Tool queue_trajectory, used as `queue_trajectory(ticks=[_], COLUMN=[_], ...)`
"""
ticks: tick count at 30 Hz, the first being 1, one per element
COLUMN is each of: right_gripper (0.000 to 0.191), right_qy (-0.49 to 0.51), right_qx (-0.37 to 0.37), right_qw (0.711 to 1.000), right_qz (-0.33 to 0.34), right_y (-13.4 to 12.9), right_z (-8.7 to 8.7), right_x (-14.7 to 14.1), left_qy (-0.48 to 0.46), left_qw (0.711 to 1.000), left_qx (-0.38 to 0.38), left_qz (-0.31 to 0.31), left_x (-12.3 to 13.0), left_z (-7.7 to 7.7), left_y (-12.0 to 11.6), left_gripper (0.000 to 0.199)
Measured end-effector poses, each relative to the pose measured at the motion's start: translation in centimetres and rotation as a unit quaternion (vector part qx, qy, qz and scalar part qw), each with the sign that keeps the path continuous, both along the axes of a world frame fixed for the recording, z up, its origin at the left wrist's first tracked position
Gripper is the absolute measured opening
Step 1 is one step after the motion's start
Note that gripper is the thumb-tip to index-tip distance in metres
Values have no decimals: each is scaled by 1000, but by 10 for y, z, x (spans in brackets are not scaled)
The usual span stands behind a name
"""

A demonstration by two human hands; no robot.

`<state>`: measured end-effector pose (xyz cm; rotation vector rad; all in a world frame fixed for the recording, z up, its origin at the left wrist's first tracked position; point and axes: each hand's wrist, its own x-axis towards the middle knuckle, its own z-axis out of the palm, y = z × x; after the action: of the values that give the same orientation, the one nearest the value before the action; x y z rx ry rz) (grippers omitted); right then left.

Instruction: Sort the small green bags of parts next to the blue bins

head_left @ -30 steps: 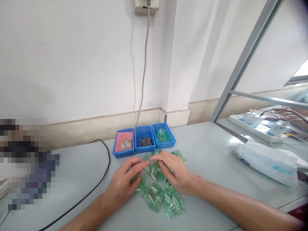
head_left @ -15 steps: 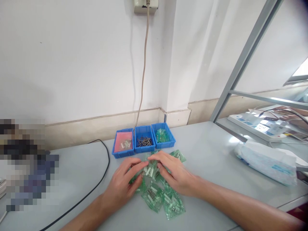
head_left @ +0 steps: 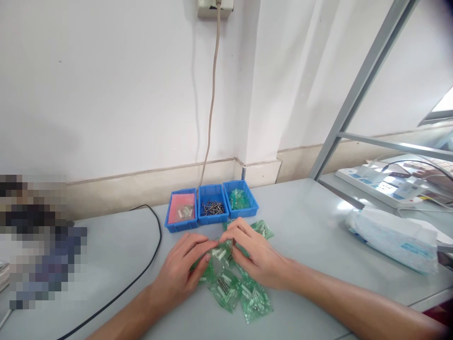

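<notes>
Several clear green plastic bags (head_left: 257,301) holding small white and metal parts lie in a heap on the grey table. My left hand (head_left: 184,262) rests at the heap's left side, fingers closed on the edge of a green bag (head_left: 219,255). From the right, my right hand (head_left: 255,255) pinches the top of this same bag, its fingers bent. Below my hands lies another bag with dark screws (head_left: 223,284) showing through. One more bag (head_left: 264,229) sits just behind my right hand. My fingertips partly cover the bag they hold.
Three blue bins stand behind the heap: one with a pink sheet and a small bag (head_left: 181,208), one with loose screws (head_left: 213,208), one with green bags (head_left: 239,199). A black cable (head_left: 141,274) crosses the left side. A tissue pack (head_left: 392,241) lies at right beside a metal frame (head_left: 331,141).
My right hand's fingers have curled inward and now pinch the top of the bag. My left hand has barely shifted.
</notes>
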<state>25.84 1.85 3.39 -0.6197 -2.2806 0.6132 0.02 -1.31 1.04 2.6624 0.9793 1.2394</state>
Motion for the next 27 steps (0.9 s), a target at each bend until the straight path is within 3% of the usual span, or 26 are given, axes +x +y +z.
queue_trajectory(ticks=[17,27], right_gripper=[17,13], right_qy=[-22,-12], right_qx=[16,30], right_qw=[999,999], right_qz=[-36,-11], right_y=[-1,1], right_z=[-2,0], right_x=[2,1], left_qy=[7,5], left_qw=[1000,999], left_qx=[-12,-32], left_qz=[4,-14], left_x=[0,3], left_z=[1,1], left_y=[0,0], left_gripper=[24,14])
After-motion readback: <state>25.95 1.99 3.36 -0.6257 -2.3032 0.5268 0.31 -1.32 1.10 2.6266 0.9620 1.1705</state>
